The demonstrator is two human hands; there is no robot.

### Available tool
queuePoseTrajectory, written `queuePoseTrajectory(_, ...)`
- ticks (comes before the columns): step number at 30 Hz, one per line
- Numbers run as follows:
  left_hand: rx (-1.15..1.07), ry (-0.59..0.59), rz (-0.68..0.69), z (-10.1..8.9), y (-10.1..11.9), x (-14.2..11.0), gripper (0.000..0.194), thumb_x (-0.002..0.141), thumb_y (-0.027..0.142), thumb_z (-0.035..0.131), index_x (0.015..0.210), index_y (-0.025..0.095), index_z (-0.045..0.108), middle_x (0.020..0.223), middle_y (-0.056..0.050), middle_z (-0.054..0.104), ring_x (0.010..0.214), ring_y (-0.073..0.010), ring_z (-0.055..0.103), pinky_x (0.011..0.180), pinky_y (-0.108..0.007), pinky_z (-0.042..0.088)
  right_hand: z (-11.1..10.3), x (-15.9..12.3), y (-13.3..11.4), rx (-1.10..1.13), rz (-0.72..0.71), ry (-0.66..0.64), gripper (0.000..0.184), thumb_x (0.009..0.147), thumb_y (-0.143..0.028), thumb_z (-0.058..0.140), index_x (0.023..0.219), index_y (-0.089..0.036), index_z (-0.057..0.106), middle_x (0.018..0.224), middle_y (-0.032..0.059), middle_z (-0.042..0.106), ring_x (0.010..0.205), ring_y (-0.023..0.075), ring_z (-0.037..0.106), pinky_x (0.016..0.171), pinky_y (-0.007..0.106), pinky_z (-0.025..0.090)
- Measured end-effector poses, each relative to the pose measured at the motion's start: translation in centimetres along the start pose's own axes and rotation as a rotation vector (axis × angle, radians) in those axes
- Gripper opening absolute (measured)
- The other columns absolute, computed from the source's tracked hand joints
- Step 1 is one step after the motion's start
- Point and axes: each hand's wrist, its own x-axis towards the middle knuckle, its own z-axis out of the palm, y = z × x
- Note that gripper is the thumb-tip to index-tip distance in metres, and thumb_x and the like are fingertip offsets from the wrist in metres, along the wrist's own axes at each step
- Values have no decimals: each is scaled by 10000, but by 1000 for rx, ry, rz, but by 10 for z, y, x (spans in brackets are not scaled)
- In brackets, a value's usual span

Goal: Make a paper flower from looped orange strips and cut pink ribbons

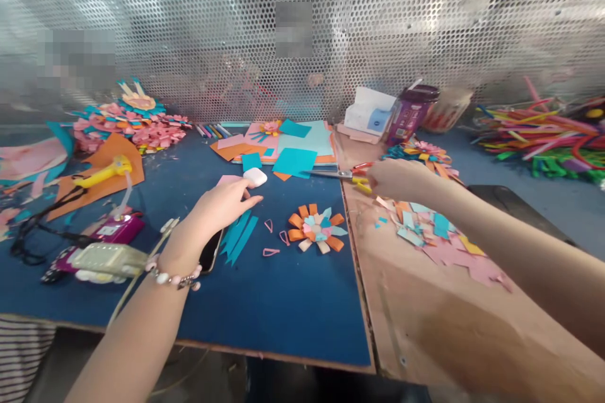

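Observation:
My right hand (399,179) is closed round the handles of a pair of scissors (347,174) with red and yellow grips. The blades point left, their tips at a teal paper square (295,162). My left hand (220,204) reaches over the blue table, thumb and forefinger apart, fingertips beside a white rounded case (256,177). Pink paper shows partly behind that hand. Teal paper strips (240,236) and a dark phone (211,253) lie under and beside the wrist. Near the middle sits a paper flower (317,228) of orange, pink and pale blue loops, with small pink paper loops (271,252) to its left.
At left are a yellow glue gun (106,172), its cords and a heap of pink paper flowers (137,129). Paper scraps (439,233) cover part of the wooden board at right. Behind stand a purple cup (411,114), pipe cleaners (548,132) and a perforated metal panel (302,88).

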Motion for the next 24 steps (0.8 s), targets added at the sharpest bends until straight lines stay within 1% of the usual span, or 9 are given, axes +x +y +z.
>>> queuePoseTrajectory(2, 15, -1, 0, -1, 1, 0, 425, 866, 523, 473, 1136, 216, 587, 1028, -73, 683, 863, -215, 660, 705, -272, 478, -3, 13, -18, -24, -9, 86, 243, 840, -274, 518, 898, -124, 700, 856, 173, 676, 808, 297, 657, 669, 358, 449)
queuePoseTrajectory(4, 32, 0, 2, -1, 2, 0, 426, 867, 527, 472, 1133, 215, 591, 1027, -75, 686, 867, -217, 660, 706, -271, 480, -5, 29, -41, -36, -90, 176, 292, 887, -314, 476, 985, -131, 681, 942, 176, 671, 868, 295, 650, 702, 362, 454)
queuePoseTrajectory(6, 46, -3, 3, -1, 3, -1, 425, 868, 525, 475, 1133, 213, 592, 1018, -77, 689, 875, -221, 661, 708, -270, 483, -5, 46, -66, -42, -227, 252, 292, 909, -303, 453, 1080, -160, 642, 1058, 150, 656, 940, 268, 632, 734, 336, 455)
queuePoseTrajectory(8, 55, -2, 4, -2, 4, -1, 419, 874, 513, 473, 1140, 211, 588, 1015, -80, 692, 884, -225, 662, 717, -272, 485, -4, 62, -88, -67, -390, 325, 304, 904, -285, 486, 1153, -155, 601, 1193, 145, 604, 1112, 260, 547, 840, 326, 430)
queuePoseTrajectory(10, 57, 5, 5, -3, 5, -2, 397, 889, 489, 457, 1144, 213, 587, 1020, -79, 693, 893, -229, 662, 730, -278, 487, -1, 76, -102, -97, -515, 360, 301, 878, -247, 537, 1151, -135, 599, 1200, 141, 602, 1173, 261, 493, 906, 335, 394)
queuePoseTrajectory(12, 59, 14, 9, -3, 5, -2, 369, 908, 454, 434, 1144, 217, 591, 1035, -79, 689, 907, -231, 661, 749, -285, 487, 2, 87, -110, -116, -589, 366, 265, 863, -204, 558, 1104, -116, 622, 1141, 142, 635, 1151, 263, 507, 910, 348, 388)
queuePoseTrajectory(17, 63, 14, 15, -2, 5, -2, 343, 915, 419, 429, 1150, 228, 590, 1068, -74, 681, 943, -239, 657, 775, -298, 477, 1, 103, -108, -91, -618, 343, 185, 860, -126, 538, 976, -101, 679, 1025, 144, 687, 1037, 241, 593, 843, 325, 428)
queuePoseTrajectory(21, 61, -1, 2, 0, 5, -1, 333, 907, 438, 443, 1134, 239, 583, 1059, -61, 688, 936, -249, 660, 751, -312, 472, -5, 107, -90, -18, -617, 346, 266, 900, -148, 472, 1082, -147, 666, 1094, 106, 685, 1009, 191, 616, 838, 272, 444)
queuePoseTrajectory(24, 49, -15, -7, 0, 4, -1, 350, 897, 460, 454, 1134, 234, 577, 1057, -57, 690, 919, -249, 663, 735, -315, 471, -5, 106, -73, 18, -601, 343, 321, 910, -134, 419, 1124, -139, 658, 1127, 104, 682, 1008, 183, 624, 841, 264, 453)
